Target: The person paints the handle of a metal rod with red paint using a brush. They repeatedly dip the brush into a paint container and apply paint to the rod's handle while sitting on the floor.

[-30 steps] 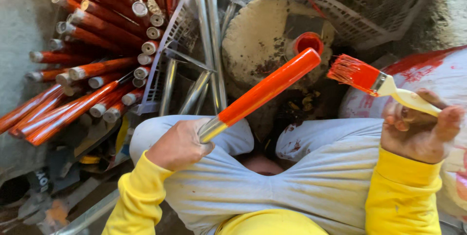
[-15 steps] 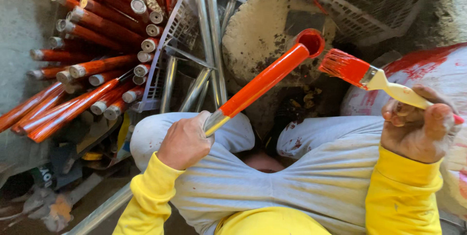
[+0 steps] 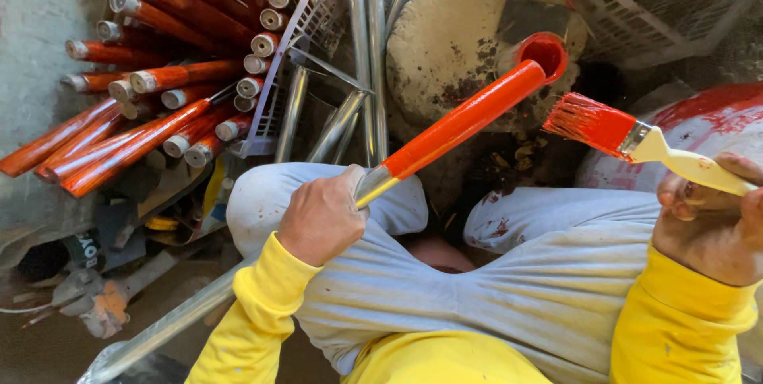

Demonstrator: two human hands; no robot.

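The metal pipe (image 3: 445,131), its far half coated orange-red, runs diagonally from near left to far right. The left hand (image 3: 322,217) is closed in a fist around its bare steel section, fingers wrapped fully round. The right hand (image 3: 711,217) grips a paintbrush (image 3: 636,139) by the pale handle, bristles just right of the pipe's painted end. Painted pipes (image 3: 151,98) lie stacked far left.

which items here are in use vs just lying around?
In use:
- left hand gripping the half-painted orange pipe
- right hand holding the paintbrush

Lying about:
- painted pipes piled at left
- bare metal pipes
- white crate
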